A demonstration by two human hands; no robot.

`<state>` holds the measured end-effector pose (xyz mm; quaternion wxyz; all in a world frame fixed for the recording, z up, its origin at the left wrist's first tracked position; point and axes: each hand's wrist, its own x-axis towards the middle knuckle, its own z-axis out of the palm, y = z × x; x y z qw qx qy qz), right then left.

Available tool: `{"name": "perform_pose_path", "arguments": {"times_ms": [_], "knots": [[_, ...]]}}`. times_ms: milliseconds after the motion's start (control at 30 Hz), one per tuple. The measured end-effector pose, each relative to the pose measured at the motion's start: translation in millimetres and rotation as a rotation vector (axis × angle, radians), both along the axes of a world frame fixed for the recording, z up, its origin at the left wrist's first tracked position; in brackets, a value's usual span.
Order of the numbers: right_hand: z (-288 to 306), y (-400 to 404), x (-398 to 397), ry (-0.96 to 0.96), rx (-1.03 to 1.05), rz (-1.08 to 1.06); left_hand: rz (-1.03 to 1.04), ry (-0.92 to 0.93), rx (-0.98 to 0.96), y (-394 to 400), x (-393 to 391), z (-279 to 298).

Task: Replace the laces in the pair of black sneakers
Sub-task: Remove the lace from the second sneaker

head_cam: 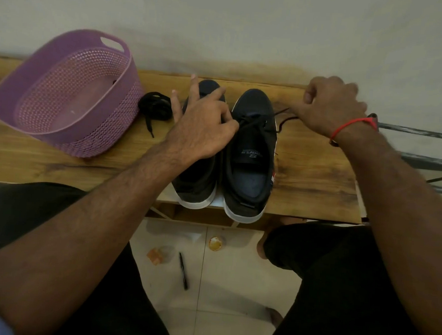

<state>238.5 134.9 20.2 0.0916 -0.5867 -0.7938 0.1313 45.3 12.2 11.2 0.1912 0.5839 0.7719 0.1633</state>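
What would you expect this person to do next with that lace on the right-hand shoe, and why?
Probably keep drawing the lace out to the right. The right hand pinches its free end beside the right sneaker, while the left hand pinches at the crossed rows over the eyelets. The lace is only partly free there, so another pull seems the likely step.
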Motion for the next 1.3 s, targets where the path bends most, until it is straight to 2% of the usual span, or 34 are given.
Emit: {"name": "perform_pose_path", "arguments": {"times_ms": [67,200,367,433,567,667,733,867,967,1100,1200,1300], "knots": [[-4.5,-1.4,1.2,-0.04,-0.059,0.043,0.004,-0.005,-0.002,0.1,0.6,0.1],[-4.7,-23.1,-21.9,0.022,-0.063,0.36,0.0,0.015,-0.013,0.5,1.8,-0.2],[-13.8,-42.8,-35.1,-0.136,-0.035,0.477,0.002,0.014,-0.018,0.4,1.9,0.3],[-10.1,-37.6,-32.1,-0.067,-0.042,0.435,0.003,0.011,-0.018,0.5,1.9,0.4],[12.4,-9.8,-8.5,0.115,-0.026,0.07,0.001,0.008,-0.017,-0.2,1.4,1.2],[9.5,9.6,22.0,-0.068,-0.126,-0.111,0.009,0.004,-0.019,-0.5,1.2,1.6],[7.4,7.7,27.0,-0.159,-0.199,-0.159,0.01,0.006,-0.02,-0.1,1.6,1.0],[13.0,-9.7,-1.5,-0.091,-0.207,0.128,0.007,0.016,-0.019,-0.8,3.1,1.2],[16.3,-29.3,-19.4,-0.179,-0.253,0.321,0.001,0.049,-0.024,-1.8,3.4,0.3],[18.7,-34.6,-20.0,-0.176,-0.281,0.372,-0.034,0.145,-0.043,-3.0,1.4,1.7],[20.5,-30.4,-17.2,-0.118,-0.395,0.378,-0.087,0.238,-0.083,-3.2,0.5,3.9],[18.6,-27.4,-14.1,-0.066,-0.49,0.395,-0.093,0.248,-0.063,-6.5,2.5,2.4]]}}
